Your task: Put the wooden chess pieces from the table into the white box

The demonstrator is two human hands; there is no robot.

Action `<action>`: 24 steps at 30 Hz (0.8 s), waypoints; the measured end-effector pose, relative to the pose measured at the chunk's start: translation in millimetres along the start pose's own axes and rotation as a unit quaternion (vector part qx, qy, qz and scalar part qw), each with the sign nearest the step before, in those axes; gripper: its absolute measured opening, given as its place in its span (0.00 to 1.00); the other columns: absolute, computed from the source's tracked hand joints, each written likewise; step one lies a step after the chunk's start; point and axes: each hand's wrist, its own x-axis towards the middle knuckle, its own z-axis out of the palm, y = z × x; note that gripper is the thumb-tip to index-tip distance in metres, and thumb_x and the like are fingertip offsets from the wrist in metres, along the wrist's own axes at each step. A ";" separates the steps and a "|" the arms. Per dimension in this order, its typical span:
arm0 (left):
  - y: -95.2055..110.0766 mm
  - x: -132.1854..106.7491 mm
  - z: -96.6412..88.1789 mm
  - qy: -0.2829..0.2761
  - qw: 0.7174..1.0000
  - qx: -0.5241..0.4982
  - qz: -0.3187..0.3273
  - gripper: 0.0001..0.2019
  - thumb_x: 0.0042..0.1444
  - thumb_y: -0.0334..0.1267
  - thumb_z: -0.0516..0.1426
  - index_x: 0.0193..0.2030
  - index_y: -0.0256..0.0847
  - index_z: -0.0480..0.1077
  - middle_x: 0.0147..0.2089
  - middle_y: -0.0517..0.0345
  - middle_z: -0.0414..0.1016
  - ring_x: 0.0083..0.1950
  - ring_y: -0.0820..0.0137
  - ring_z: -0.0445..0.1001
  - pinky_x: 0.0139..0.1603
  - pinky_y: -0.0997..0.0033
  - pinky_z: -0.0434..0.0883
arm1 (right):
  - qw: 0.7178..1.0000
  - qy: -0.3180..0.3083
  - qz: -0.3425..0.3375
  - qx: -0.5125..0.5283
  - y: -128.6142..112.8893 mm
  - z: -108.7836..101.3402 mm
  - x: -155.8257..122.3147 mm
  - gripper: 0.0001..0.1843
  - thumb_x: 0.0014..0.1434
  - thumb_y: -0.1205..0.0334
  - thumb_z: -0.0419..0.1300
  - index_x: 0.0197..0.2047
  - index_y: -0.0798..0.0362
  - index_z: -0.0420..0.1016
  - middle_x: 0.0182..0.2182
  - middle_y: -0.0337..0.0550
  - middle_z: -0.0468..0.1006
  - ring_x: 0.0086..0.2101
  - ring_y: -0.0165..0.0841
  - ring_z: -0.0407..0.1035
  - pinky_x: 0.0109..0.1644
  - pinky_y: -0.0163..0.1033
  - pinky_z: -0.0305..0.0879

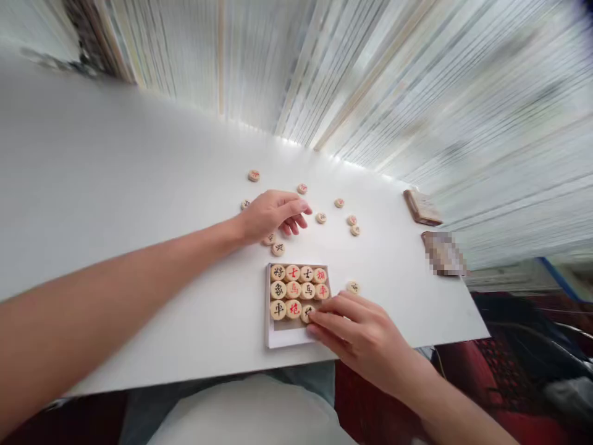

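Observation:
A shallow white box point(267, 309) holds rows of round wooden xiangqi pieces marked with red or black characters. My right hand point(365, 330) reaches in from the right, its fingers pinched at the edge of a black-marked xiangqi piece point(306, 314) in the front row. Part of that piece is covered by the fingertips. Farther back, my left hand point(275, 215) hovers over the table among loose pieces, fingers loosely curled and the thumb apart, with nothing visible in it. Two loose pieces, one of them black-marked point(278, 248), lie just below its wrist.
Several more loose pieces lie on the white table point(176, 296), including a red-marked one point(253, 175) at the back and a black-marked one point(353, 287) beside my right hand. A small brown box point(422, 207) and a pixelated packet point(445, 253) sit near the right edge.

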 end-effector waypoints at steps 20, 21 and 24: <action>-5.9 1.4 -2.1 0.011 1.000 -0.028 0.007 0.22 0.64 0.52 0.59 0.48 0.31 0.79 0.40 0.44 0.84 0.35 0.68 0.81 0.35 0.72 0.77 | 0.998 0.057 0.000 0.005 5.0 0.2 3.9 0.06 0.70 0.69 0.63 0.48 0.55 0.81 0.36 0.46 0.83 0.32 0.34 0.76 0.35 0.39 0.71; -5.7 0.8 -2.2 0.015 0.999 -0.042 0.007 0.23 0.64 0.53 0.59 0.48 0.31 0.79 0.39 0.44 0.84 0.35 0.68 0.81 0.34 0.72 0.77 | 0.997 0.073 0.004 0.015 7.6 -4.1 5.0 0.06 0.69 0.69 0.64 0.48 0.55 0.81 0.36 0.46 0.84 0.32 0.34 0.76 0.36 0.38 0.72; -1.8 -1.0 -3.4 0.036 0.995 -0.088 0.018 0.24 0.61 0.54 0.60 0.46 0.31 0.79 0.38 0.44 0.84 0.34 0.66 0.82 0.34 0.69 0.78 | 0.992 0.121 0.025 0.029 20.0 -21.0 14.0 0.06 0.69 0.70 0.64 0.47 0.55 0.83 0.35 0.45 0.84 0.31 0.30 0.77 0.34 0.34 0.71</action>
